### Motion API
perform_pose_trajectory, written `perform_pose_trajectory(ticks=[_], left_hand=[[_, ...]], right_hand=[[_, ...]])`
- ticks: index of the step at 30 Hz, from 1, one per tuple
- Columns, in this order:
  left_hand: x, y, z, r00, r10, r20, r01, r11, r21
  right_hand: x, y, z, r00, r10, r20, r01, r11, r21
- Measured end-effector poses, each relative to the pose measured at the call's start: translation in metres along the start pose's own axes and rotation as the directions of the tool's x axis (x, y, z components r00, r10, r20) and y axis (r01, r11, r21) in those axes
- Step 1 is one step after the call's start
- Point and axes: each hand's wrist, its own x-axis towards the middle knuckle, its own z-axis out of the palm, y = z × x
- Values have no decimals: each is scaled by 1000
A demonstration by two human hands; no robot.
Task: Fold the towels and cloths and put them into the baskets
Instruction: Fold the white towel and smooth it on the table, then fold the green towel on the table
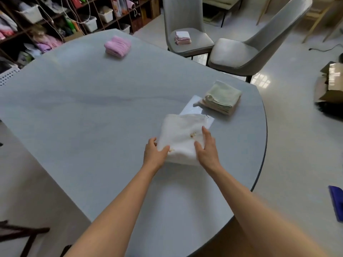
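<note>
Both of my hands are on the folded white towel (182, 137): my left hand (155, 152) takes its near-left corner in a narrow grip, thumb curled over the top and fingers wrapped at the edge, while my right hand (207, 148) lies on it with a wide, relaxed grip, fingers straight and spread, pressing the near-right part flat. My forearms reach out from the bottom of the view and converge toward the towel, wrists nearly level with the surface (83, 112).

That white towel sits on the right half of the grey surface, its far corner overlapping a thin clear plastic sheet (193, 104). Just beyond it, near the right rim, rests a folded pale green towel (222, 96) on top of a beige one (225, 110). Well apart, at the far side, lies a folded pink towel (117, 45). Past the surface stand two grey chairs; the left chair (185, 21) carries a small stack of folded cloths (182, 37) on its seat.
</note>
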Motion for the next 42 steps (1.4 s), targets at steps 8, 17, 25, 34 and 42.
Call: perform_pose_trajectory(ticks=[8,17,25,34,42], left_hand=[[-19,-41,-11,989,-71,127,20,931,363],[-105,-127,-157,973,-223,-53,222,858,462],[-254,-243,-255,836,-463,-294,546,755,363],[-339,-386,-259,684,-670,-288,715,694,83],[-305,-527,-253,562,-797,-221,738,603,-303]], right_hand=[[-1,35,28,999,52,1,-45,880,-473],[-75,-47,119,824,-422,378,564,674,-477],[-226,-81,252,393,-256,883,787,591,-179],[-327,-27,368,220,105,970,884,399,-244],[-368,41,490,154,216,964,933,290,-214]])
